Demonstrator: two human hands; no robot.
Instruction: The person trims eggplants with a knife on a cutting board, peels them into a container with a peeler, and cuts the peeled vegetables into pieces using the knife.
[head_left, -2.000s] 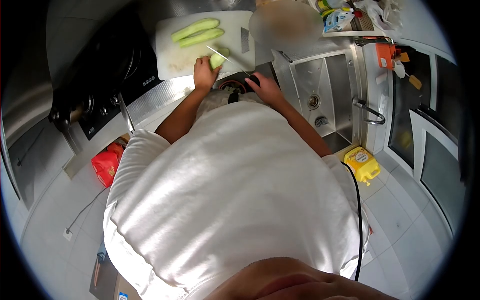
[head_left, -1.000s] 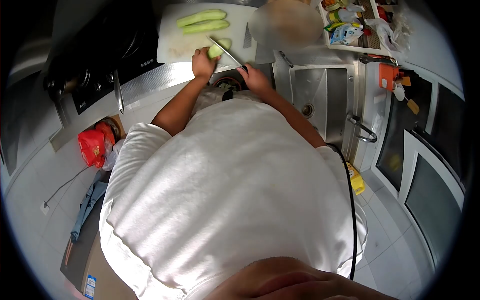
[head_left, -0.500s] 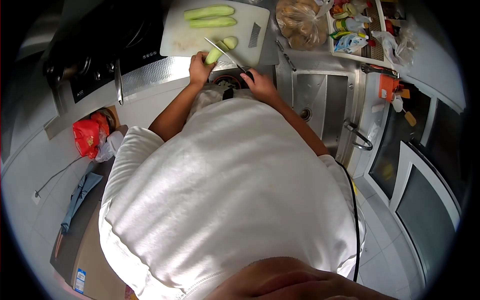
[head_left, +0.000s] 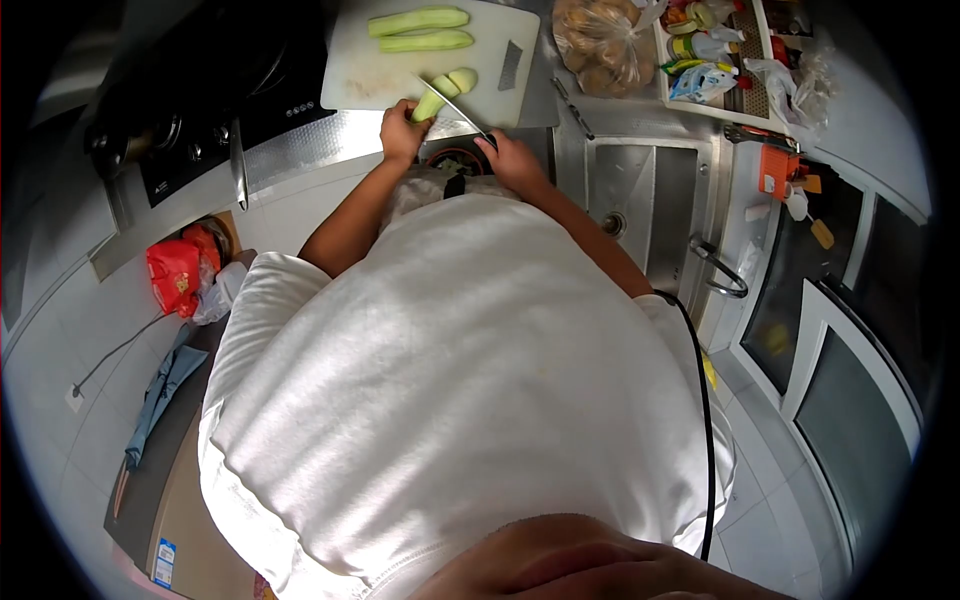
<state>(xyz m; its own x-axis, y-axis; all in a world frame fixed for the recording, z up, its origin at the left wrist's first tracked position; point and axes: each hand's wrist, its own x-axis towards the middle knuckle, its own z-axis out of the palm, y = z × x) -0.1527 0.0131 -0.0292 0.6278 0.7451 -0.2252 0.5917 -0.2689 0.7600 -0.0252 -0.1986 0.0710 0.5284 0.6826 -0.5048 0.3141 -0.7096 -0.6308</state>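
My left hand [head_left: 402, 130] is closed around the near end of a peeled, pale green cucumber piece [head_left: 427, 106] at the front edge of the white cutting board [head_left: 350, 75]. In my right hand [head_left: 512, 160] is the black handle of a kitchen knife [head_left: 455, 110]. Its blade slants up and left, lying across the cucumber. Just beyond the blade sit cut cucumber chunks [head_left: 463, 79], close against the held piece. Two longer peeled cucumber lengths [head_left: 425, 41] lie side by side at the far part of the board.
A black stove [head_left: 285, 110] adjoins the board on the left. To the right are a steel sink [head_left: 640, 200], a plastic bag of round brown items [head_left: 600, 45] and a tray of bottles and packets [head_left: 705, 50]. Below the counter edge a round container [head_left: 455, 160] partly shows.
The knife blade has shifted slightly along the cucumber, and my right hand has moved a little left and down. The cut chunks now sit closer to the held piece.
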